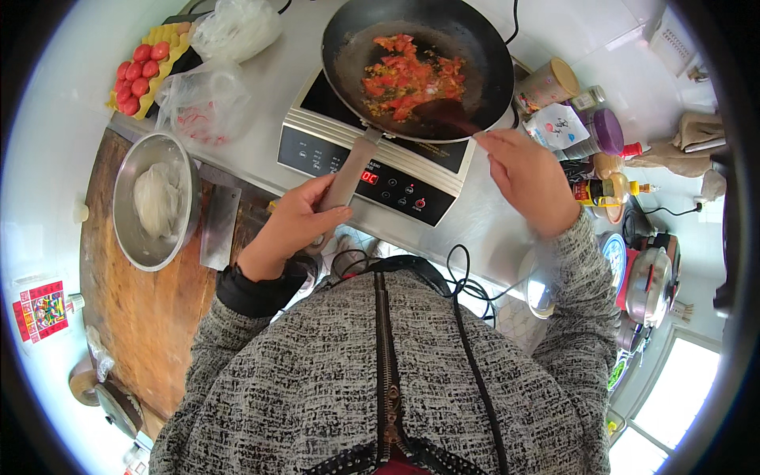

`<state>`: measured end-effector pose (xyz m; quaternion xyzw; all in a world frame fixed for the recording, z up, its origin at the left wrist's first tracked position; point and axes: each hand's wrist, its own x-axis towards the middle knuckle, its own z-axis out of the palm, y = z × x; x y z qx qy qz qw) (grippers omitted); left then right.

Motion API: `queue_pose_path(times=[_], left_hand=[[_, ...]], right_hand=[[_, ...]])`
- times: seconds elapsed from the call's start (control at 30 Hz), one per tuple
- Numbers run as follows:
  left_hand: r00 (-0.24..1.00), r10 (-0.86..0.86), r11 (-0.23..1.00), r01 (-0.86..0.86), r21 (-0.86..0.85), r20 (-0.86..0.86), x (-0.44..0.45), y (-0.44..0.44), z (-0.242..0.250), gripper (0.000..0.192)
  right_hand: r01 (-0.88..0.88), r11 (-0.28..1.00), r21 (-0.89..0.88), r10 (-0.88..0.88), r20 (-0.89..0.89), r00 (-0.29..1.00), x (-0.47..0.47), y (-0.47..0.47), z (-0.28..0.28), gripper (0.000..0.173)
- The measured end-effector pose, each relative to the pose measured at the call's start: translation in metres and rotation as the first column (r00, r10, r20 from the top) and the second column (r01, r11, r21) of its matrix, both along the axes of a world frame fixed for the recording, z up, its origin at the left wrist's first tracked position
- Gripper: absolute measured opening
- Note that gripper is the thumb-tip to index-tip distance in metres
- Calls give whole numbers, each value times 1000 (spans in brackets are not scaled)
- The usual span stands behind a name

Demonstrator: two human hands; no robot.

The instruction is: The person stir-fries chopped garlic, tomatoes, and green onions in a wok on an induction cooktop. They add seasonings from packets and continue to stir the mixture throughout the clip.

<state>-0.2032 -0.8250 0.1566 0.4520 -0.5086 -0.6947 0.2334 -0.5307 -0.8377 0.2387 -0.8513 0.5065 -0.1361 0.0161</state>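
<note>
A dark frying pan [350, 53] stands tilted over an induction cooktop [380, 172] with a lit red display. My left hand [297, 219] grips the pan's handle [350, 169] from the left. Chopped red tomato [409, 77] with small yellow bits lies in the middle of the pan. With my right hand [531, 175] I hold the handle end of a dark reddish-brown spatula [445, 113] at the pan's right rim. The spatula's blade rests among the tomato pieces, and its edge is hard to make out against the dark pan.
A steel bowl [122, 202] with pale dough in a plastic bag and a cleaver [219, 228] sit on the wooden board [136, 332] at left. Red eggs in a yellow carton [178, 41] and plastic bags [205, 101] lie behind. Jars and sauce bottles [599, 190] line the right side.
</note>
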Motion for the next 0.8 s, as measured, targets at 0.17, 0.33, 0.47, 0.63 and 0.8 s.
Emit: queue_pose_path(times=[0.17, 0.33, 0.47, 0.63, 0.8], left_hand=[[989, 94, 995, -95, -5, -110, -7, 4, 1, 54], [985, 115, 993, -117, -5, -128, -4, 5, -15, 53], [990, 104, 995, -102, 21, -91, 1, 4, -12, 52], [992, 96, 994, -100, -47, -84, -1, 4, -14, 52], [991, 99, 985, -111, -136, -90, -2, 1, -28, 53]], right_hand=[[58, 998, -25, -63, -226, 972, 0, -30, -2, 22], [-19, 1000, 19, 22, -175, 984, 6, -26, 25, 23], [-45, 989, 141, 88, -322, 943, 45, -6, 30, 24], [83, 996, -45, -94, -447, 890, 47, -57, -15, 24], [79, 990, -119, -104, -217, 971, -6, -86, 0, 24]])
